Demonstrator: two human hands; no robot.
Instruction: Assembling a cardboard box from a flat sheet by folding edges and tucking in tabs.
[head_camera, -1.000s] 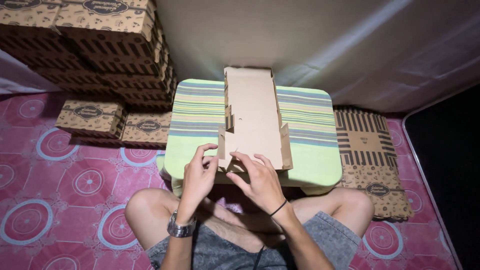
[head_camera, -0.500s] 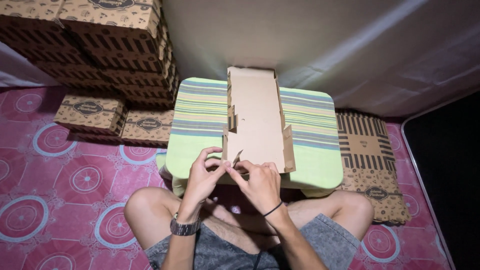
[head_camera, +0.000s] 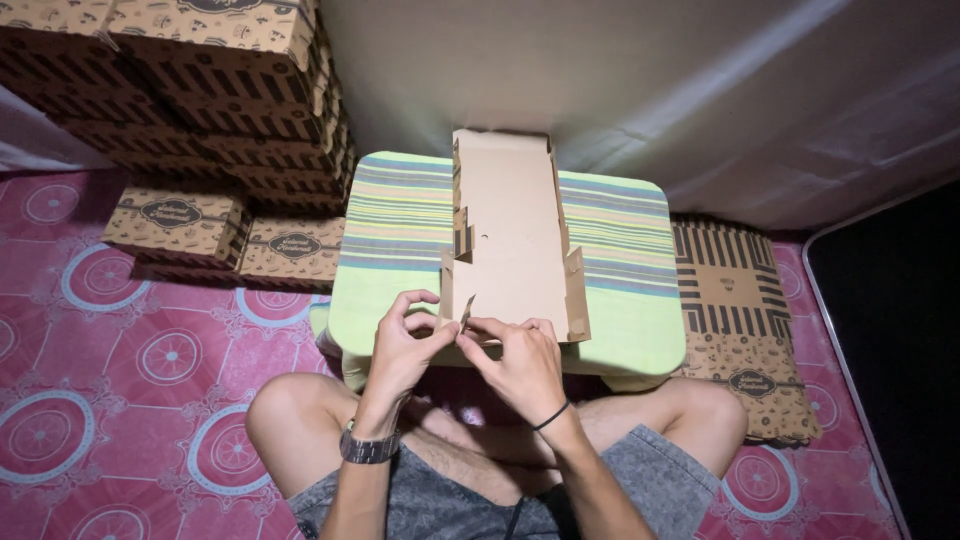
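Observation:
A brown cardboard box blank lies lengthwise on a small green striped table, its side flaps partly raised. My left hand and my right hand meet at the blank's near edge. Both pinch a small cardboard tab at the near left corner. A watch sits on my left wrist, a dark band on my right. My bare knees flank the table below.
Tall stacks of folded printed boxes stand at the back left, with two lower boxes on the red patterned floor mat. A pile of flat printed blanks lies right of the table. A pale wall is behind.
Both hands have slid a little nearer to me along the blank's near edge. The small tab now stands up between my fingers.

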